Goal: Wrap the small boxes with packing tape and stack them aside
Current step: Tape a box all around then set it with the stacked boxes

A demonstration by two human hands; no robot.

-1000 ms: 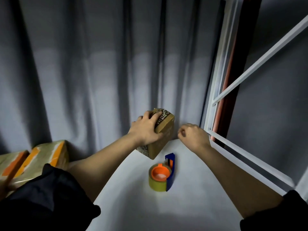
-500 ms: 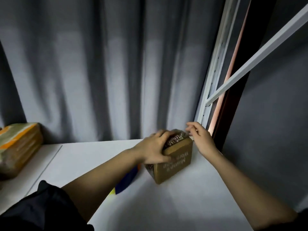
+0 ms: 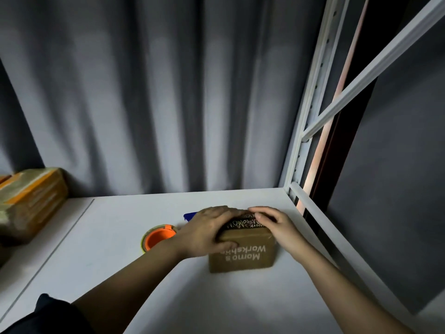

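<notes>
We steady the small box [image 3: 242,255] on the bench [image 3: 168,297]: left hand [image 3: 207,231] grips its left top edge, right hand [image 3: 277,225] curls over its right, tape dispenser [image 3: 157,237] waiting just left of the box

Both hands down on the box, forearms stretched forward.

Left hand [image 3: 207,233] draped over the top left edge of the small box [image 3: 243,251], fingers curved across the top, thumb pressed on the front face. Right hand [image 3: 277,225] cupped over the top right corner, fingers bent along the far edge. Bare forearms, dark sleeve [image 3: 48,317] bunched at the left elbow.
</notes>
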